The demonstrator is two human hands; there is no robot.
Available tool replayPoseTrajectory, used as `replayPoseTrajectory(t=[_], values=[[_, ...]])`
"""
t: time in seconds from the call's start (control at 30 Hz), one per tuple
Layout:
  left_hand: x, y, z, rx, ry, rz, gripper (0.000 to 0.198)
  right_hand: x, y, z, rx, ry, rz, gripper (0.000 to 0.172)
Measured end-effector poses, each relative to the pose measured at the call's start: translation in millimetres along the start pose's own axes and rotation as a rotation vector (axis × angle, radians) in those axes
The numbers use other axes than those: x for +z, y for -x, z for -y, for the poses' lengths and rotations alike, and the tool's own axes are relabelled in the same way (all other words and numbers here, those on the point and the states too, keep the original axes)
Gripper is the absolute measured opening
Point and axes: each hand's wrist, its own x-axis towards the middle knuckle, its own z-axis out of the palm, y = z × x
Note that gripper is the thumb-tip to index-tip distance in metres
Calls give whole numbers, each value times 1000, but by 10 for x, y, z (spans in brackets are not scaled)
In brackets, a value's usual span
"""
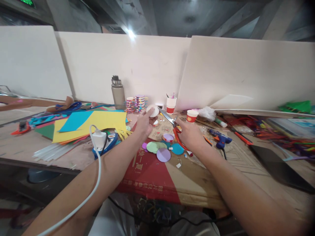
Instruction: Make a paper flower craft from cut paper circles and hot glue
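"Nearest us, a white cable [99,167] crosses in front of our left forearm [98,178] and runs up to a white plug [99,140] on the left. And our hands?"

"Our left hand [145,122] pinches a white disc [154,112] at its near left edge. Our right hand [188,132] is closed around the red-handled scissors [167,115], blades pointing far and left."

"So the disc lies between our hands?"

"Yes, at our left fingertips, up off the bench [14,139]. The scissors' tip is right beside its right edge; we cannot tell if they touch."

"What do we see below?"

"On the near side, a purple circle [163,155] and a blue circle [177,149]. Right of our right hand lies a blue glue gun [222,139]; beyond that hand stands a red-and-white cup [192,115]."
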Motion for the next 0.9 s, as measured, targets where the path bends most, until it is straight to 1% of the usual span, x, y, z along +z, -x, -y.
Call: replayPoseTrajectory(t=[0.23,0.43,0.63,0.9], values=[[12,3,4,-15,20,-26,20,0,-3,2,-17,24,-19,43],[5,2,-5,-8,3,-10,22,2,-5,2,-8,38,4,42],[-17,-11,20,-13,15,0,19,7,0,3,-21,13,-21,36],[-1,0,6,-40,-3,-25,18,-20,1,18,-29,-8,-2,31]])
